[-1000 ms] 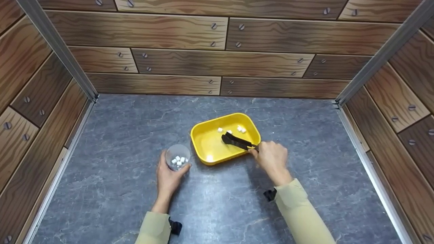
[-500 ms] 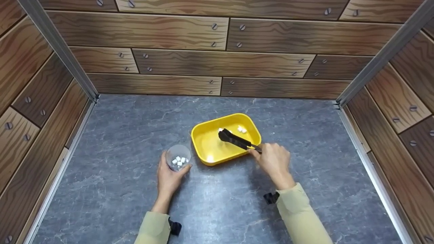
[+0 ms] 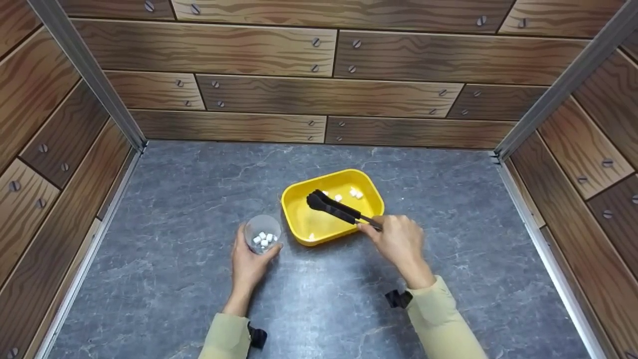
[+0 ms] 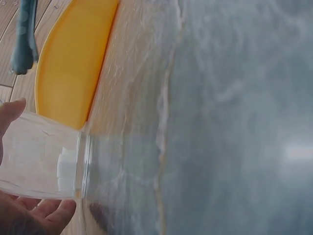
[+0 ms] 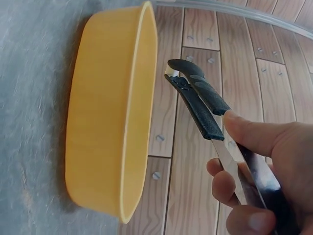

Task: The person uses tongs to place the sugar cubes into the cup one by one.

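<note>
My left hand [image 3: 248,267] holds a clear cup [image 3: 261,224] upright on the grey surface, thumb on one side and fingers on the other. Several small white cubes [image 4: 67,169] lie at the cup's bottom. To the right is a yellow tray [image 3: 294,228], with a few more white cubes [image 3: 356,193] inside. The metal handles of a pair of black-headed tongs [image 3: 335,207] are gripped by my right hand [image 3: 399,245]. In the right wrist view, the tongs' tips pinch one white cube [image 5: 170,72] above the tray's rim level; the head view hides it.
Wood-patterned panels [image 3: 269,94] stand at the back and both sides, with metal posts [image 3: 553,89] at the corners. The grey marbled surface [image 3: 174,199] extends around the tray and cup. Black straps [image 3: 398,299] show at the wrists.
The tongs have lifted and swung left across the tray, uncovering a white cube beneath. My left hand and the cup stay in place.
</note>
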Tool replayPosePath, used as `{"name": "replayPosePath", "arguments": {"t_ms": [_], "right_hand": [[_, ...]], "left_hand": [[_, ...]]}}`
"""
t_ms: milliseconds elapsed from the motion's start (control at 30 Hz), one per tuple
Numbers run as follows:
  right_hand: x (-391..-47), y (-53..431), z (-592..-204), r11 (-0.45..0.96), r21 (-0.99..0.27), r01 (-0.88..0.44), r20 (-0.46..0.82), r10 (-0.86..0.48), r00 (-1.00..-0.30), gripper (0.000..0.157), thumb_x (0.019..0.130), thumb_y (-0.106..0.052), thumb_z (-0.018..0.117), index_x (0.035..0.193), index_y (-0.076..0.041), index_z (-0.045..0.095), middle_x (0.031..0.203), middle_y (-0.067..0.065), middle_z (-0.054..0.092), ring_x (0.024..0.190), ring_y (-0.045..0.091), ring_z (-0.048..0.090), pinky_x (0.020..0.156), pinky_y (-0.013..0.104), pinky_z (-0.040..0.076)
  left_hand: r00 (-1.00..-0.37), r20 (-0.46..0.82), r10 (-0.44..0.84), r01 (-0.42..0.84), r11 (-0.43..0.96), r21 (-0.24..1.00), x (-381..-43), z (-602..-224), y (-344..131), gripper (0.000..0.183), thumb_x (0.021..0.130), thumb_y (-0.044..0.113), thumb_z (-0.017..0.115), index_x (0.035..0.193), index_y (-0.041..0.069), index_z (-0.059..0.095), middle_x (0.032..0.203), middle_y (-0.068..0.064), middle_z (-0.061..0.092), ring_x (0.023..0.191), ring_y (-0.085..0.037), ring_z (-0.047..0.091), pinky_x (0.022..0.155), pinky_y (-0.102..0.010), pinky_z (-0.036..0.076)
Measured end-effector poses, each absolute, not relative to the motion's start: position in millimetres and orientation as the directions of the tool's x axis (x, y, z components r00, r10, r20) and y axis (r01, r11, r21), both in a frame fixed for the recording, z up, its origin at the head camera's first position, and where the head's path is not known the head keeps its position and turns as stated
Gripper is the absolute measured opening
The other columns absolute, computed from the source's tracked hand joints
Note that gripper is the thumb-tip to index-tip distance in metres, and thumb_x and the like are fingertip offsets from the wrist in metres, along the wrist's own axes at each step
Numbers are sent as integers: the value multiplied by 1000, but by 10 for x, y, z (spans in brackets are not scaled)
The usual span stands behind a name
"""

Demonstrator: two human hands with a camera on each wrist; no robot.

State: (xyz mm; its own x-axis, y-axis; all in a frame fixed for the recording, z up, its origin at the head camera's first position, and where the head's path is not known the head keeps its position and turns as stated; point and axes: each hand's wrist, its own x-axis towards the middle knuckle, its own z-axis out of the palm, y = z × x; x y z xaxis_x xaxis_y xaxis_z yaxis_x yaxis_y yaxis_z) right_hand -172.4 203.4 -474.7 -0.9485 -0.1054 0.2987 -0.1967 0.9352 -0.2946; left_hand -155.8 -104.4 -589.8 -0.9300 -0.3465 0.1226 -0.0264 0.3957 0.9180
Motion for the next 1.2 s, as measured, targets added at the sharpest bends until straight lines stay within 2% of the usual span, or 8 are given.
{"name": "replayPosePath", "arguments": {"t_ms": [167, 333, 467, 700, 800, 933, 1100, 1200], "right_hand": [[-1652, 1946, -4718, 915, -323, -243, 336, -129, -933, 39, 81, -46, 78, 96, -10, 80, 63, 4, 65, 43, 15, 42, 36, 29, 30], [-1595, 1857, -4689, 888, -337, -313, 379, -176, -908, 30, 81, -44, 78, 80, -15, 79, 54, -4, 53, 42, 12, 36, 37, 28, 26], [-1566, 1782, -4663, 871, -349, -345, 398, -195, -897, 29, 80, -44, 79, 72, -17, 74, 51, -6, 49, 42, 9, 33, 38, 26, 23], [-1523, 1627, -4667, 860, -336, -384, 423, -226, -878, 30, 80, -46, 79, 76, -17, 77, 50, -8, 48, 40, 7, 30, 36, 25, 23], [-1507, 1550, -4692, 845, -330, -420, 443, -254, -860, 30, 80, -47, 78, 73, -18, 76, 51, -9, 47, 42, 6, 32, 36, 25, 26], [-1486, 1464, -4737, 825, -315, -468, 463, -297, -835, 35, 80, -48, 77, 64, -20, 66, 50, -11, 40, 43, 6, 31, 37, 23, 25], [-1485, 1441, -4771, 819, -306, -486, 467, -315, -826, 40, 81, -49, 76, 62, -20, 57, 52, -11, 33, 44, 5, 29, 37, 22, 22], [-1500, 1475, -4761, 821, -319, -473, 459, -302, -835, 39, 82, -49, 76, 63, -20, 57, 52, -11, 34, 44, 6, 30, 38, 23, 22]], "left_hand": [[-931, 125, -344, -25, 401, 916, -1540, -5919, -1043, 101, 67, 28, 91, 146, -4, 36, 140, -27, 46, 128, -42, 45, 106, -52, 36], [-931, 116, -345, -33, 397, 917, -1521, -5934, -1051, 100, 68, 28, 91, 146, -4, 36, 141, -27, 45, 128, -42, 44, 106, -52, 37], [-930, 123, -346, -26, 396, 918, -1533, -5945, -1051, 100, 68, 27, 91, 146, -4, 36, 141, -27, 45, 128, -42, 45, 106, -52, 37], [-932, 116, -344, -31, 394, 919, -1532, -5929, -1055, 101, 68, 28, 91, 146, -3, 36, 142, -27, 45, 128, -42, 45, 106, -52, 37], [-932, 118, -343, -26, 386, 922, -1532, -5926, -1060, 101, 68, 27, 91, 146, -3, 36, 142, -27, 45, 128, -42, 45, 106, -52, 37], [-929, 135, -346, -7, 380, 925, -1545, -5931, -1057, 101, 66, 27, 92, 145, -4, 36, 141, -27, 46, 127, -41, 45, 107, -49, 36], [-926, 154, -345, 15, 375, 927, -1562, -5928, -1051, 101, 65, 24, 93, 144, -6, 37, 140, -28, 47, 128, -41, 45, 108, -48, 35], [-928, 144, -342, 4, 379, 925, -1562, -5913, -1055, 101, 66, 24, 92, 145, -5, 37, 139, -28, 47, 127, -42, 45, 107, -50, 36]]}}
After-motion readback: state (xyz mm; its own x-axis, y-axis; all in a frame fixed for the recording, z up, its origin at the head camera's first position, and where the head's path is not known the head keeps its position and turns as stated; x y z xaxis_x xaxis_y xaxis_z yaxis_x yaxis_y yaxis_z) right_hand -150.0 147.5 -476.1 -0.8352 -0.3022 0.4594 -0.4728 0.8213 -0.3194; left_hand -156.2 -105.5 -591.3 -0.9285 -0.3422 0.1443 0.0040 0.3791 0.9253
